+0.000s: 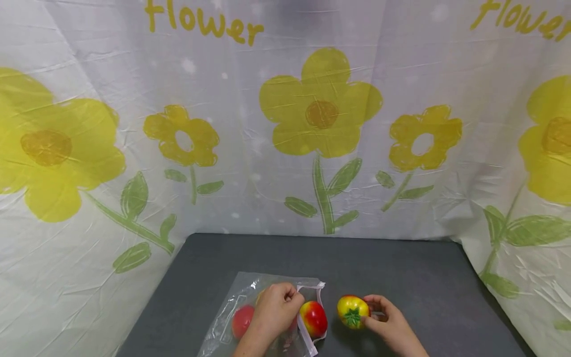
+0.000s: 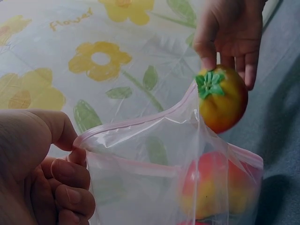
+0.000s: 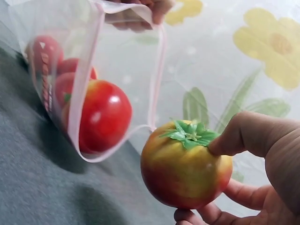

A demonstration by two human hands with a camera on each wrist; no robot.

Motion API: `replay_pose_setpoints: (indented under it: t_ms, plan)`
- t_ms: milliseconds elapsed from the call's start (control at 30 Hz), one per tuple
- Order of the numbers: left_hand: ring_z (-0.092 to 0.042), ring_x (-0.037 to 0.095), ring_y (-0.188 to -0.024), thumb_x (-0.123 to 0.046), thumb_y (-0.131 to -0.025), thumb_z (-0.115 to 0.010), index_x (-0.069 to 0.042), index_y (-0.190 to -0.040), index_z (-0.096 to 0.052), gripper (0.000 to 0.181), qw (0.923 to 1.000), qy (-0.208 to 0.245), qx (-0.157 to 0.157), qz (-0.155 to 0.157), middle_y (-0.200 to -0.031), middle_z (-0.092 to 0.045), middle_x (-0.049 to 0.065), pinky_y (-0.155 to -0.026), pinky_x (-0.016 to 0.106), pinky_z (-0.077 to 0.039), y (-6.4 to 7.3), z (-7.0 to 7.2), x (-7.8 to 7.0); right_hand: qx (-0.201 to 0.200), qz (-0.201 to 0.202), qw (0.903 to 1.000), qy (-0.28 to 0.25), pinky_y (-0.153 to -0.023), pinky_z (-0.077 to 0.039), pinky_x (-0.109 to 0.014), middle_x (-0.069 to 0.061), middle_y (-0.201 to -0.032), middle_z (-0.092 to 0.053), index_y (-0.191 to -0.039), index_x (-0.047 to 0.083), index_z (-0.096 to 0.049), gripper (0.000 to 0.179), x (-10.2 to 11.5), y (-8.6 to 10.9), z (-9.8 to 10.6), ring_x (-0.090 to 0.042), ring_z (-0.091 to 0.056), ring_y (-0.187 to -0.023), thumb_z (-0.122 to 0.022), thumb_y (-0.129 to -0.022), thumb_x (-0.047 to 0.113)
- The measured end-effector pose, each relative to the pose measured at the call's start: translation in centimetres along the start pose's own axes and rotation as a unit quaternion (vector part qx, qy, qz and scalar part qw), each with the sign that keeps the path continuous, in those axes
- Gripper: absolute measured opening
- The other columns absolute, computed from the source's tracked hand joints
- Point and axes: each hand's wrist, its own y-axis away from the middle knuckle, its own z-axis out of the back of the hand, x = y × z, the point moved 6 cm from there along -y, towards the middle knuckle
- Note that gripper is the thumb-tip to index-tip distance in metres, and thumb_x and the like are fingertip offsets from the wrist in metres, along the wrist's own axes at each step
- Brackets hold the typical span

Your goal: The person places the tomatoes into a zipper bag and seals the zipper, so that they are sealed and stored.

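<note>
My left hand (image 1: 277,308) pinches the pink-edged opening of a clear zip bag (image 1: 250,282) between thumb and index finger, holding the mouth apart toward the right. Several red and yellow toy tomatoes are inside; one red tomato (image 3: 107,115) sits right at the opening. My right hand (image 1: 387,320) holds a yellow-and-red toy tomato (image 1: 352,311) with a green leafy top, thumb near the leaves and fingers around the far side. In the head view, that tomato is to the right of the bag mouth, with a gap between them.
The dark grey table (image 1: 379,263) extends behind and to both sides of the bag. A white curtain (image 1: 250,198) printed with yellow flowers hangs behind the table and along its left and right sides.
</note>
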Motion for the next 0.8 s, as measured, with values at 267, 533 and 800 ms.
replay_pose_setpoints:
  t_ms: [267,533,800]
  plan:
    - [-0.045,0.014,-0.046,-0.018,-0.083,-0.064,-0.017,-0.064,-0.059,0.02,0.9999,0.001,-0.009,-0.011,-0.052,-0.044,-0.005,-0.042,0.022,-0.029,0.0,0.1,-0.2,-0.011,0.013,0.9997,0.018,-0.079,-0.052,-0.039,-0.01,-0.109,-0.064,-0.121,-0.008,-0.058,0.04,0.0,-0.2,-1.8,-0.024,-0.06,-0.096,-0.073,-0.087,0.007]
    - [-0.046,0.011,-0.052,-0.016,-0.083,-0.063,-0.017,-0.065,-0.059,0.019,0.9993,-0.009,-0.012,-0.034,-0.056,-0.047,-0.007,-0.048,0.025,-0.034,0.2,-0.1,-0.5,0.007,-0.007,0.9996,0.026,-0.079,-0.051,-0.04,-0.008,-0.103,-0.064,-0.117,-0.006,-0.061,0.036,-0.3,-0.4,-3.8,-0.023,-0.06,-0.093,-0.073,-0.087,0.009]
    - [-0.047,0.015,-0.05,-0.017,-0.085,-0.063,-0.016,-0.068,-0.06,0.017,0.9998,0.011,0.014,-0.009,-0.058,-0.048,-0.004,-0.044,0.023,-0.033,0.0,-0.4,-0.2,0.024,-0.007,0.9991,0.033,-0.08,-0.053,-0.043,-0.007,-0.101,-0.064,-0.114,-0.005,-0.062,0.035,-0.1,-0.4,-5.3,-0.022,-0.061,-0.092,-0.074,-0.087,0.014]
